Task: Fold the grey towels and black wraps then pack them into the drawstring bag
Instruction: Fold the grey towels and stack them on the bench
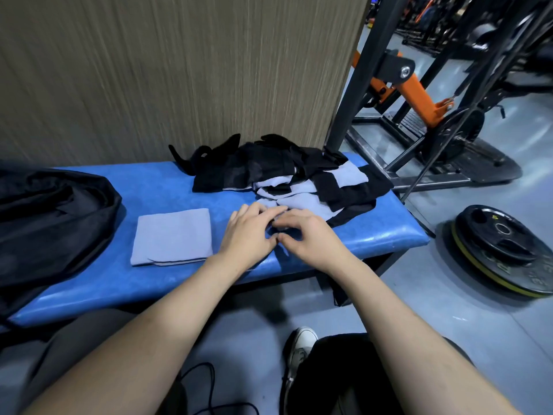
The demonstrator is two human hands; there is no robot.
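Observation:
One folded grey towel (173,236) lies flat on the blue bench (155,190), left of my hands. At the bench's far right a mixed pile of black wraps (248,167) and grey towels (350,175) is heaped loosely. My left hand (247,233) and my right hand (308,235) meet at the pile's near edge, fingers curled over the front edge of a grey towel (305,202); thumbs almost touch. The black drawstring bag (51,217) lies crumpled on the bench's left end.
A wood-grain wall panel (179,70) stands behind the bench. A black and orange weight machine (419,94) is to the right, and a weight plate (505,247) lies on the grey floor. My knees and a shoe (300,345) are below, beside a black cable (209,387).

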